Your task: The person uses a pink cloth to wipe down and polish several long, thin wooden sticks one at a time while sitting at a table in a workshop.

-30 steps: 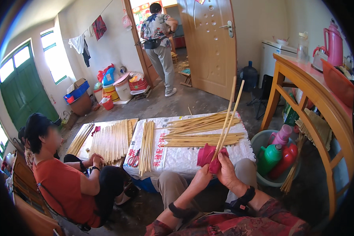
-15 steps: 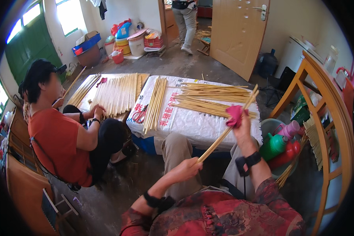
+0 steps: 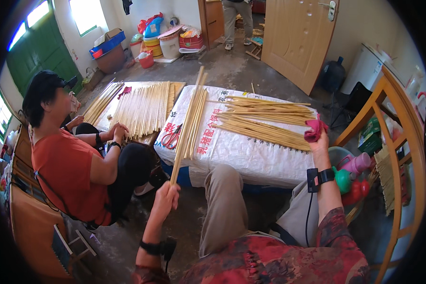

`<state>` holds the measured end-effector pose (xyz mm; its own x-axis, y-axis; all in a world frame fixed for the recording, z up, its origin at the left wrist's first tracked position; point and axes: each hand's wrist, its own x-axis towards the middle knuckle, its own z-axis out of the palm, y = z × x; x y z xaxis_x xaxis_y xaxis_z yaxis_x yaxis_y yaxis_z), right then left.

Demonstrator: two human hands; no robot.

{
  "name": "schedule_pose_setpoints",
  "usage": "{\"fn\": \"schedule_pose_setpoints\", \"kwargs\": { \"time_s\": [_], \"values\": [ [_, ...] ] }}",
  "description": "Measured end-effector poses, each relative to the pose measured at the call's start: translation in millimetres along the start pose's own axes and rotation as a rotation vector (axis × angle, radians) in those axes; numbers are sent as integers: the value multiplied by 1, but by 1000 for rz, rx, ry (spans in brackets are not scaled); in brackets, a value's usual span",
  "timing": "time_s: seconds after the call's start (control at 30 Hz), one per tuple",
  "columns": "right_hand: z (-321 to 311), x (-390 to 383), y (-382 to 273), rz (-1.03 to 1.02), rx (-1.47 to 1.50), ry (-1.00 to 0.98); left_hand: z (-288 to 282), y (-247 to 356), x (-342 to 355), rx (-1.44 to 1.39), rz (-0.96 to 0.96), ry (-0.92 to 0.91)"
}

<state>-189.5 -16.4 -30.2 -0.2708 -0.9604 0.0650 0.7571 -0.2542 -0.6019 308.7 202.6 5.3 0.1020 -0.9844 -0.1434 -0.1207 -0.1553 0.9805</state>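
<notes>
My left hand [image 3: 167,196] is closed around the lower end of a few long, pale wooden sticks [image 3: 185,131]. They point up and away over a small bundle of similar sticks [image 3: 198,128] on the low table. A crumpled dark pink cloth [image 3: 315,128] is gripped in my right hand [image 3: 321,143], beside the near right end of a larger pile of sticks [image 3: 265,124]. Printed white woven sheeting [image 3: 246,163] covers the table. Red-handled scissors [image 3: 170,139] lie at its left side, partly behind the held sticks.
On my left sits a person in an orange top [image 3: 66,165], hands together by a board with a row of sticks [image 3: 139,106]. A wooden frame [image 3: 388,156] and flasks [image 3: 357,163] stand at right. Another person [image 3: 236,21] stands by the open door [image 3: 296,42].
My left hand has swung left with the sticks, which now point upward. My right hand has moved right with the cloth, off the sticks. The person at the doorway has turned.
</notes>
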Motion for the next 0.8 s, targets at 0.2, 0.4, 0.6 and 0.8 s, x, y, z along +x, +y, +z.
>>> {"fn": "schedule_pose_setpoints", "kwargs": {
  "time_s": [0.2,0.4,0.6,0.8],
  "values": [
    [-18,-18,53,179,-79,199,-5,-44,103,665,331,405],
    [29,-18,37,196,-219,28,10,-50,149,893,145,333],
    [36,-27,40,241,-274,74,40,-49,186,938,0,341],
    [42,-33,40,286,-299,5,50,-56,201,1154,-65,304]
  ]
}}
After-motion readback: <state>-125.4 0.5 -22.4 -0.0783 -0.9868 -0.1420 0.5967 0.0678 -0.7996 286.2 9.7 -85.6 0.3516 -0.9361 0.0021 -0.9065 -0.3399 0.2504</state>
